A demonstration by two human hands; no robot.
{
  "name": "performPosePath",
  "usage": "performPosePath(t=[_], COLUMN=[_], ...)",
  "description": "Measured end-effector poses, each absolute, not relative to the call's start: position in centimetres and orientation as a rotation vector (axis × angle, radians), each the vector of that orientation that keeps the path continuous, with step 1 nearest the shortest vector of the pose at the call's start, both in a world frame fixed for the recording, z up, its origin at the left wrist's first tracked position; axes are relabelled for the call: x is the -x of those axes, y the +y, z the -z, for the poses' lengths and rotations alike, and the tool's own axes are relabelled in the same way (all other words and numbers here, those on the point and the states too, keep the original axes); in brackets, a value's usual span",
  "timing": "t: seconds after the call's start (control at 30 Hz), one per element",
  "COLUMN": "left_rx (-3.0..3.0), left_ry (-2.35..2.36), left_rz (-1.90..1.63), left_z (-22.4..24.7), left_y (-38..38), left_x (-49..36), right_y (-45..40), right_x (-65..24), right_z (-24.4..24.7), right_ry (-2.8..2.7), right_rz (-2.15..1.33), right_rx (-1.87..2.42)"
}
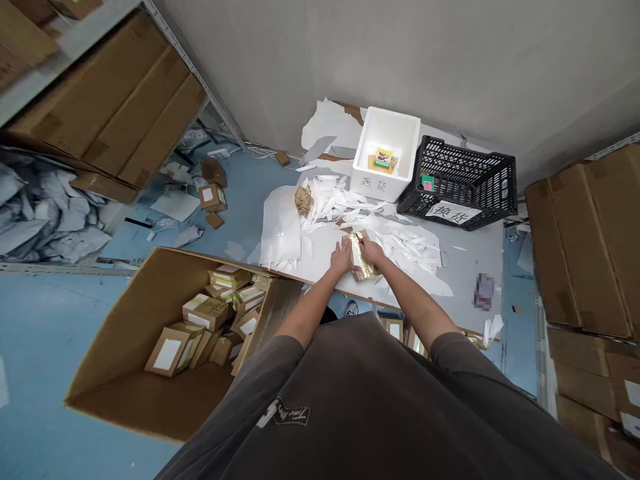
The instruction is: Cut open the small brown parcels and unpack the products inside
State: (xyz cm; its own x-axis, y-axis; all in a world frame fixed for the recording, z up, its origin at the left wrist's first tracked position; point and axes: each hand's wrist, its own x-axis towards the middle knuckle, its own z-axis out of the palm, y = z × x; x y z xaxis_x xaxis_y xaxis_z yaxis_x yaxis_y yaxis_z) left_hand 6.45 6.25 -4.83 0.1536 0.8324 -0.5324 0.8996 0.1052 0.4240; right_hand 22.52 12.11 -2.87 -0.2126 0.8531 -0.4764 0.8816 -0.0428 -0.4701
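A small cardboard box (369, 271) with shiny yellowish tape across its top lies near the front edge of the table. My left hand (342, 257) rests against the box's left side, fingers spread and the thumb reaching toward its near part. My right hand (372, 251) is closed over the taped top. A small reddish bit shows at its fingertips, too small to name. White paper scraps (405, 243) lie just beyond and to the right of the box.
A white foam box (361, 181) and a black plastic crate (507, 193) stand at the back of the table (463, 267). At my left, a large open carton (120, 333) holds several taped small boxes. Stacked cartons (590, 247) stand at the right.
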Motion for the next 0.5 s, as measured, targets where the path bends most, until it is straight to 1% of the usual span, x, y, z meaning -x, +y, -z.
performPosePath(t=[0.07, 0.13, 0.33, 0.5], left_rx=[-1.720, -1.711, -1.697, -1.691], left_ry=[1.691, 1.711, 1.755, 1.777], left_rz=[0.239, 0.309, 0.336, 0.329], left_z=[4.1, 3.4, 2.3, 1.8], left_y=[6.3, 6.4, 6.3, 6.1], left_x=[-6.5, -6.7, -6.9, -6.7], right_y=[12.2, 12.4, 13.7, 13.9], right_x=[-22.3, -22.1, -20.6, -18.9], right_z=[2.0, 1.2, 0.0, -0.2], right_ry=[2.127, 2.106, 2.016, 1.829], right_rz=[0.968, 0.920, 0.944, 1.047], right_rx=[-1.807, -1.711, -1.657, -1.681])
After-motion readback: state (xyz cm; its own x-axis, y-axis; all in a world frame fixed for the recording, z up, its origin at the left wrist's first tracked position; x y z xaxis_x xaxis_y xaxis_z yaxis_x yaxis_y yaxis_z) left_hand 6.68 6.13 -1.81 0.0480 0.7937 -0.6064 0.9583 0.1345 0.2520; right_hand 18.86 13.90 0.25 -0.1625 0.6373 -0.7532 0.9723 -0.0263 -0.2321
